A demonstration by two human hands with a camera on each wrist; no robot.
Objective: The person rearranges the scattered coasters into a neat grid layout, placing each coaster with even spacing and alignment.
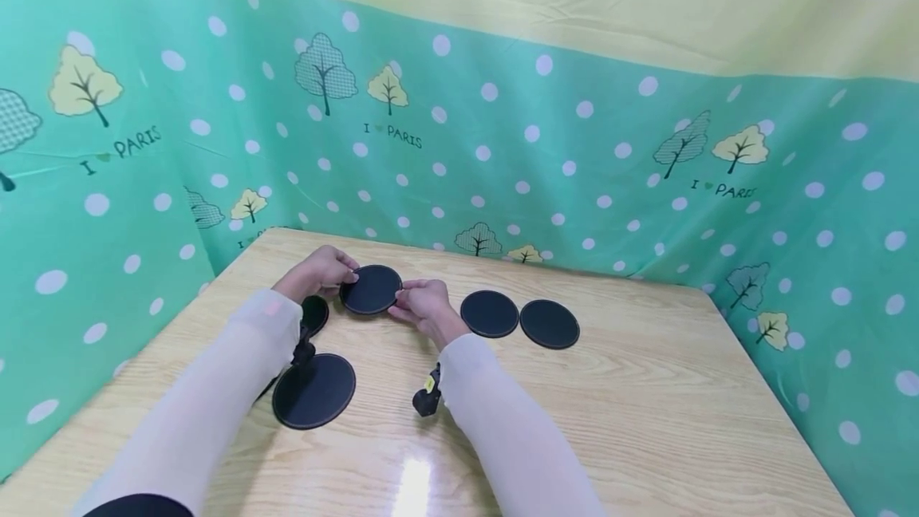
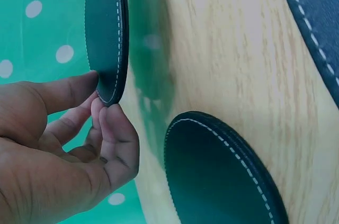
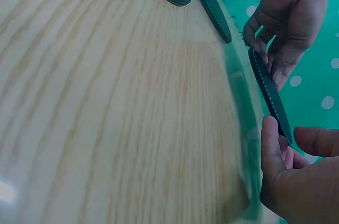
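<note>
Both hands hold one round black coaster point(image 1: 370, 290) with pale stitching round its edge, near the back left of the table. My left hand point(image 1: 326, 270) pinches its left edge, thumb on top and fingers below, as the left wrist view shows with the coaster point(image 2: 106, 28) over the tabletop. At the opposite edge my right hand point(image 1: 425, 303) pinches it; in the right wrist view the coaster point(image 3: 270, 94) spans both hands. Close to the left wrist lies another black coaster point(image 1: 316, 314), partly hidden by the arm. A larger-looking one point(image 1: 313, 391) lies nearer the front.
Two more black coasters, a left one point(image 1: 490, 313) and a right one point(image 1: 549, 324), lie side by side right of the hands. The wooden table point(image 1: 646, 405) meets a green dotted curtain point(image 1: 531, 174) at its back and sides.
</note>
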